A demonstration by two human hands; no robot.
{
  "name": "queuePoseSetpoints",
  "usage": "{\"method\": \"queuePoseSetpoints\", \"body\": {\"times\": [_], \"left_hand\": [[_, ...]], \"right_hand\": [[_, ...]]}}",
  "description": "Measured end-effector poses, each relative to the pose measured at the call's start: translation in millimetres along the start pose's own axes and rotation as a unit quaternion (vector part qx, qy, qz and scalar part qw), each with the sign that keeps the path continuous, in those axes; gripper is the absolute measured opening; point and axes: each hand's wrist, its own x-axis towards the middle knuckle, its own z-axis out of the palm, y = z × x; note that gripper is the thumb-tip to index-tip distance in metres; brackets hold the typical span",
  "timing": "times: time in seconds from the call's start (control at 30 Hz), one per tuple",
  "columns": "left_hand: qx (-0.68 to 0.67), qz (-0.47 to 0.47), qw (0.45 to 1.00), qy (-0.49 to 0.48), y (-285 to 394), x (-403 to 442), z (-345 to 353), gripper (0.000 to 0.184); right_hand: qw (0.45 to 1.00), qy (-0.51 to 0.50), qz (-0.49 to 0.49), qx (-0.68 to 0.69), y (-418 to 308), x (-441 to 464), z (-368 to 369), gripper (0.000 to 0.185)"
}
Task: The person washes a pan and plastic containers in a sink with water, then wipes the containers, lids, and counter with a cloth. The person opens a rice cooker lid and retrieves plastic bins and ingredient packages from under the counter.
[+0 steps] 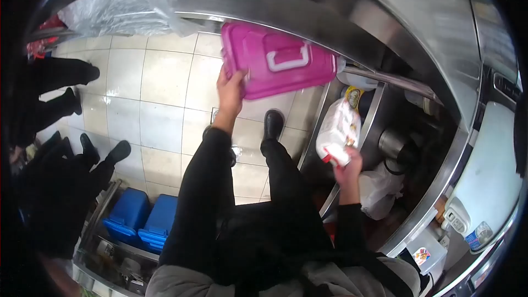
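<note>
Near the top middle, my left hand [232, 89] grips the left edge of a pink plastic lid [258, 77] with a white handle. The lid is tilted, and its upper edge lies close to the steel counter edge. My right hand [348, 166] is closed on the lower end of a white plastic package [338, 126] with red marks, over the lower shelf. A yellow label [353, 98] shows at the package's far end.
Beside the package, a metal pot [397, 146] and a clear plastic bag [379, 190] stand on the shelf. Blue bins [127, 214] are at the lower left. People in dark trousers [63, 71] stand at the left. A steel rail [393, 80] runs at the right.
</note>
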Motion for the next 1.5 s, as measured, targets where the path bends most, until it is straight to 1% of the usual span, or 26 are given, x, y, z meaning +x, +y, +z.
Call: {"method": "queuePoseSetpoints", "body": {"times": [0.03,0.07,0.1,0.17,0.27,0.37,0.43,0.5,0.53,0.57,0.63,0.7,0.73,0.83,0.87,1.0,1.1,1.13,1.2,1.23,1.27,1.33,1.37,1.4,1.47,1.5], "left_hand": [[0.061,0.088,0.994,-0.022,-17,19,17,0.049],[0.054,0.106,0.992,-0.050,-25,29,31,0.060],[0.162,0.120,0.979,-0.016,-46,48,27,0.070],[0.346,0.135,0.926,0.072,-69,64,35,0.088],[0.371,0.111,0.920,0.063,-69,54,46,0.092],[0.323,0.008,0.912,0.251,-76,44,59,0.095],[0.144,-0.049,0.977,0.147,-74,37,58,0.079],[-0.042,-0.101,0.993,0.034,-70,33,58,0.064],[-0.032,-0.038,0.999,-0.008,-80,49,48,0.038],[-0.067,-0.059,0.996,-0.025,-78,57,45,0.030],[-0.097,-0.061,0.993,-0.032,-73,64,44,0.033],[-0.045,0.056,0.988,0.135,-66,51,71,0.041],[0.068,0.137,0.983,0.097,-76,61,58,0.051],[0.170,0.185,0.942,0.221,-93,63,68,0.044],[0.244,0.207,0.921,0.222,-95,70,68,0.037],[0.166,0.187,0.955,0.159,-90,117,80,0.035],[0.143,0.171,0.974,0.048,-83,118,68,0.046],[0.142,0.139,0.978,0.060,-84,112,68,0.053],[0.141,0.078,0.983,0.086,-81,74,61,0.067],[0.141,0.048,0.984,0.101,-77,54,54,0.074],[0.140,0.000,0.986,0.091,-75,33,42,0.075],[0.164,-0.061,0.982,0.070,-72,-7,10,0.072],[0.187,-0.072,0.978,0.059,-71,-23,-6,0.069],[0.187,-0.075,0.978,0.051,-66,-41,-23,0.068],[0.214,-0.073,0.973,0.054,-53,-69,-63,0.065],[0.241,-0.069,0.966,0.062,-47,-82,-85,0.064]], "right_hand": [[0.997,0.066,0.046,0.016,6,-12,3,0.044],[0.993,0.087,0.082,0.023,20,-18,-5,0.045],[0.990,0.072,0.120,0.033,34,-19,-26,0.044],[0.988,0.069,0.132,0.046,60,-28,-31,0.042],[0.986,0.039,0.159,0.030,84,-39,-24,0.047],[0.978,0.036,0.204,0.011,116,-39,-31,0.046],[0.979,0.019,0.200,0.042,128,-37,-30,0.044],[0.979,-0.009,0.200,0.028,132,-36,-25,0.048],[0.979,-0.017,0.200,0.036,131,-35,-25,0.048],[0.979,-0.026,0.199,0.042,130,-33,-25,0.048],[0.978,-0.030,0.199,0.047,131,-34,-26,0.048],[0.980,-0.026,0.193,0.043,131,-28,-29,0.048],[0.980,-0.018,0.195,0.039,130,-28,-30,0.048],[0.981,0.001,0.190,0.028,128,-24,-30,0.048],[0.982,0.008,0.185,0.025,128,-23,-31,0.048],[0.979,0.036,0.198,0.027,124,-22,-33,0.048],[0.983,0.029,0.176,0.036,128,-16,-35,0.044],[0.988,0.006,0.147,0.039,126,-11,-26,0.045],[0.994,-0.045,0.091,0.044,116,13,6,0.047],[0.996,-0.059,0.072,-0.014,113,34,20,0.048],[0.993,-0.074,0.053,-0.073,110,59,37,0.048],[0.989,-0.125,-0.018,-0.075,109,110,79,0.043],[0.987,-0.142,0.007,-0.078,104,134,97,0.042],[0.987,-0.142,-0.040,-0.064,103,151,117,0.042],[0.993,-0.114,-0.014,0.037,76,163,171,0.048],[0.982,-0.162,-0.048,0.079,61,169,193,0.047]]}}
